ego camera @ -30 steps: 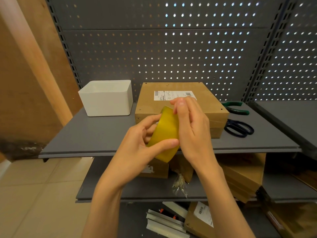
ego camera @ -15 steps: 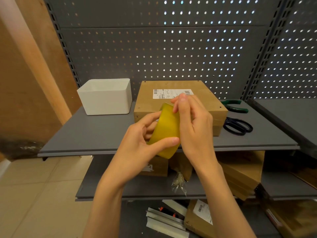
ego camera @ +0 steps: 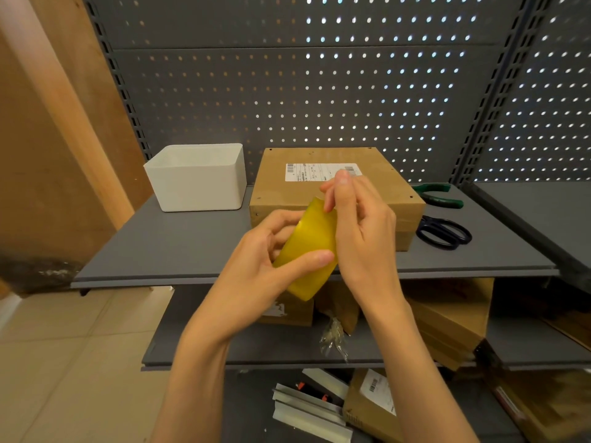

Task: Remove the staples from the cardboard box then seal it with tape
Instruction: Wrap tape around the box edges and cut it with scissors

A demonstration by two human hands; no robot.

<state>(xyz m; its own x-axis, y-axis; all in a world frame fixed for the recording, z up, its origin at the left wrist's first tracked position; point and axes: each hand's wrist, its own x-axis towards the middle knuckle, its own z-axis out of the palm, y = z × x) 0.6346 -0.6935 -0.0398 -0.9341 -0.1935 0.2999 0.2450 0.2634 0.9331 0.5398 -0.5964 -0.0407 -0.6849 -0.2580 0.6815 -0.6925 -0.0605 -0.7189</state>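
A closed brown cardboard box (ego camera: 278,183) with a white shipping label lies on the grey shelf (ego camera: 179,247), against the pegboard. In front of it, above the shelf's front edge, I hold a yellowish roll of tape (ego camera: 307,244). My left hand (ego camera: 256,270) grips the roll, thumb across its outer face and fingers at its left side. My right hand (ego camera: 361,228) pinches at the roll's top edge with fingertips; the tape end itself is not visible.
A white open bin (ego camera: 196,180) stands left of the box. Green-handled pliers (ego camera: 439,196) and black scissors (ego camera: 444,233) lie to its right. Lower shelves hold cardboard boxes (ego camera: 447,318), crumpled plastic and metal strips (ego camera: 307,410). A wooden panel stands at left.
My right fingertips have lifted slightly at the roll's top edge. Both hands and the roll stay at about the same place in front of the box.
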